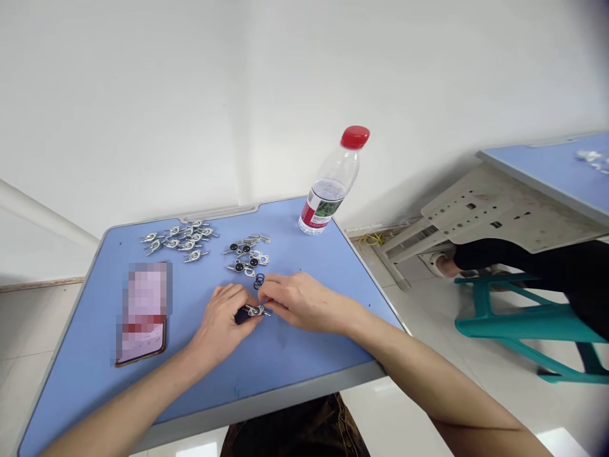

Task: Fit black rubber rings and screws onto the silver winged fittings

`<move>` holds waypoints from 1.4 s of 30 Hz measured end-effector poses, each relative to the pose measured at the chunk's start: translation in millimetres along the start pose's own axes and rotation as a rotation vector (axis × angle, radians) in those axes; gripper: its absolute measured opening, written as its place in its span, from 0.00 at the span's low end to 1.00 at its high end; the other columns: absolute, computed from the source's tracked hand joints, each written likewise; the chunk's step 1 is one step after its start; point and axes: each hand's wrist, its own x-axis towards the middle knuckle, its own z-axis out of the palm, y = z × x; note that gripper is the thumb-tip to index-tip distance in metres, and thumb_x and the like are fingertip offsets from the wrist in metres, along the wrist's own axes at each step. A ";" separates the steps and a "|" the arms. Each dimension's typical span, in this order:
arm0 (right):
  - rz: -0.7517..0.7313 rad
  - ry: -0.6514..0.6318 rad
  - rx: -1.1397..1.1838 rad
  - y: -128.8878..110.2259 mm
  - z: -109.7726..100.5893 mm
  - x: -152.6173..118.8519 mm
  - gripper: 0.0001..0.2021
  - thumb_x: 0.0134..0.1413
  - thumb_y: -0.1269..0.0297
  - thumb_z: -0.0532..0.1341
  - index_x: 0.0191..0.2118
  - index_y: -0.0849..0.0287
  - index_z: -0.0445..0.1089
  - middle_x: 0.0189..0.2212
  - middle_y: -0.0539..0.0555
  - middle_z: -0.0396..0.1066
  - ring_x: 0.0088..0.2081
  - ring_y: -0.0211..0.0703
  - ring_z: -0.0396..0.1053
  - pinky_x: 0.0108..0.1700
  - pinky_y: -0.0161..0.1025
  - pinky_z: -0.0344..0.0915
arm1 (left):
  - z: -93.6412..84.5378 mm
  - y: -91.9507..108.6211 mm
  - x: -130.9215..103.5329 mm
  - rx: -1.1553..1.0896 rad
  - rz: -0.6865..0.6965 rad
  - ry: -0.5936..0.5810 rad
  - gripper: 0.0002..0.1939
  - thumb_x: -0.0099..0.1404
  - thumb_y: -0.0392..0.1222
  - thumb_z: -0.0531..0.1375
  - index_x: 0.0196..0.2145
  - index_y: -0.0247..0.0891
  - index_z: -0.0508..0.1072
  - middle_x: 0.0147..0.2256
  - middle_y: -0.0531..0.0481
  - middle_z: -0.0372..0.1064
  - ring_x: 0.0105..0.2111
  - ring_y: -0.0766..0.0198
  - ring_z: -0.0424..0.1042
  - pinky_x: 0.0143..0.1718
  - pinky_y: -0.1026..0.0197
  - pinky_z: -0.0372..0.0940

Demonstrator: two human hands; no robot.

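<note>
Near the middle of the blue table, my left hand (223, 320) grips a small silver metal valve fitting (255, 310) between thumb and fingers. My right hand (299, 301) is closed in a pinch at the fitting's right end; what lies between its fingertips is hidden. Just beyond the fingers lie several black rubber rings (258, 281). Farther back is a cluster of metal fittings with round black discs (246, 249), with flat silver plates (261, 258) among them. Toward the back left sits a pile of similar silver fittings (183, 241) without visible black discs.
A phone (143, 317), partly blurred, lies at the table's left. At the back right corner stands a red-capped water bottle (328, 190). Right of the blue table (200, 393) are a teal stool (537, 320), a person's dark-clothed leg and another table (547, 162).
</note>
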 end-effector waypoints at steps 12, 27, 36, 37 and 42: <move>0.008 -0.044 -0.124 -2.3 8.8 4.8 0.04 0.58 0.72 0.55 0.34 0.62 0.66 0.31 0.52 0.68 0.24 0.33 0.60 0.25 0.34 0.45 | 4.8 2.6 -2.1 0.156 0.068 0.053 0.03 0.60 0.34 0.57 0.29 0.39 0.67 0.29 0.51 0.67 0.31 0.60 0.65 0.34 0.56 0.60; 0.007 0.077 0.146 13.6 -6.1 2.2 0.04 0.54 0.75 0.57 0.32 0.61 0.67 0.29 0.51 0.69 0.29 0.35 0.64 0.31 0.32 0.57 | 3.8 -1.3 -6.0 0.179 0.139 0.040 0.03 0.64 0.35 0.55 0.33 0.40 0.68 0.33 0.50 0.69 0.34 0.59 0.65 0.36 0.55 0.59; 0.021 0.062 0.133 12.8 -9.4 -1.9 0.05 0.57 0.73 0.55 0.35 0.61 0.68 0.31 0.52 0.69 0.30 0.35 0.64 0.30 0.32 0.57 | -1.2 2.0 -2.6 -0.041 -0.053 -0.039 0.05 0.58 0.38 0.64 0.32 0.42 0.69 0.33 0.54 0.70 0.36 0.60 0.67 0.42 0.53 0.56; 0.026 0.052 0.137 13.0 -9.8 -2.1 0.05 0.57 0.73 0.55 0.35 0.61 0.67 0.31 0.52 0.69 0.30 0.35 0.64 0.30 0.32 0.57 | -1.5 2.6 -2.5 -0.042 -0.055 -0.043 0.06 0.58 0.38 0.64 0.32 0.42 0.69 0.33 0.54 0.70 0.36 0.60 0.67 0.42 0.53 0.56; 0.048 0.015 0.165 15.4 -11.5 -2.9 0.05 0.58 0.73 0.55 0.36 0.61 0.67 0.33 0.52 0.69 0.31 0.35 0.64 0.32 0.32 0.58 | -4.9 6.1 -3.9 -0.007 -0.023 -0.063 0.11 0.57 0.40 0.65 0.37 0.42 0.68 0.36 0.52 0.69 0.38 0.59 0.66 0.42 0.53 0.57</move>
